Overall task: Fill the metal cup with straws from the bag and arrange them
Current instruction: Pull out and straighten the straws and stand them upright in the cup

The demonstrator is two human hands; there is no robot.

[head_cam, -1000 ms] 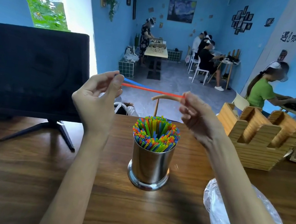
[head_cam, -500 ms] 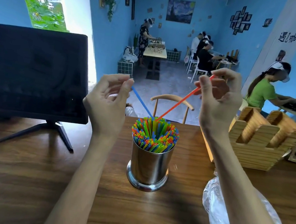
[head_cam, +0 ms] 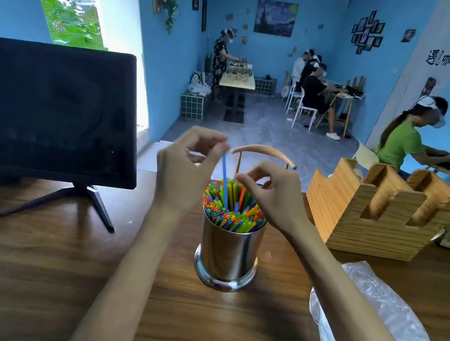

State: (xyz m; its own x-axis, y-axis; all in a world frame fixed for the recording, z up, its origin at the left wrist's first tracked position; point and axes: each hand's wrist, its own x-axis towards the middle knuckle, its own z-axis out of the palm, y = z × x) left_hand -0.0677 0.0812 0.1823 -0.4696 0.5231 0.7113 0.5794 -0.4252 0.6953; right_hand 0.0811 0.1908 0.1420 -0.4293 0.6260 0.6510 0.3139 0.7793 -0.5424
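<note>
Both hands, left (head_cam: pixel 186 171) and right (head_cam: pixel 275 194), pinch straws above the packed metal cup (head_cam: pixel 228 253)

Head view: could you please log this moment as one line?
left hand: pinches blue straw | right hand: pinches orange straw | cup: full

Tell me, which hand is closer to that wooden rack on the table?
The right hand. It hovers over the metal cup, just left of the wooden rack. The left hand pinches a blue straw on the cup's far side from it.
</note>
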